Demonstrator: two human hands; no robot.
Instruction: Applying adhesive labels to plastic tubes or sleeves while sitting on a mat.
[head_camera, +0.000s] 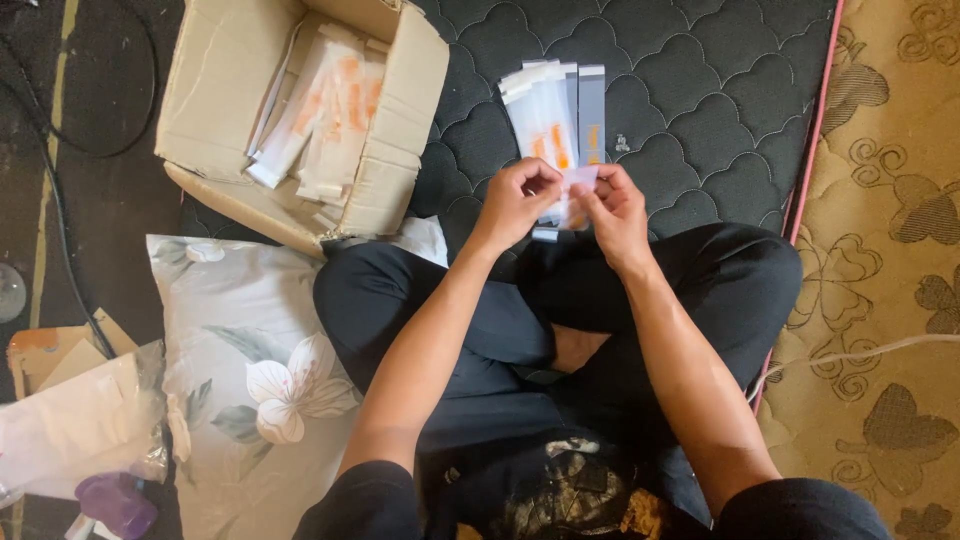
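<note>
My left hand (517, 200) and my right hand (612, 208) meet above my crossed legs, both pinching a small clear plastic pouch (577, 178) between the fingertips. Just beyond the hands a stack of flat white and grey pouches with orange marks (558, 112) lies on the dark quilted mat (700, 90). At the upper left an open cardboard box (395, 150) holds several more of the same white pouches (325, 110).
A flowered pillow (250, 370) lies to my left. Plastic bags and a purple bottle (115, 503) sit at the lower left, near a black cable (55, 200). A patterned beige carpet (890, 250) with a white cable (860, 352) lies on the right.
</note>
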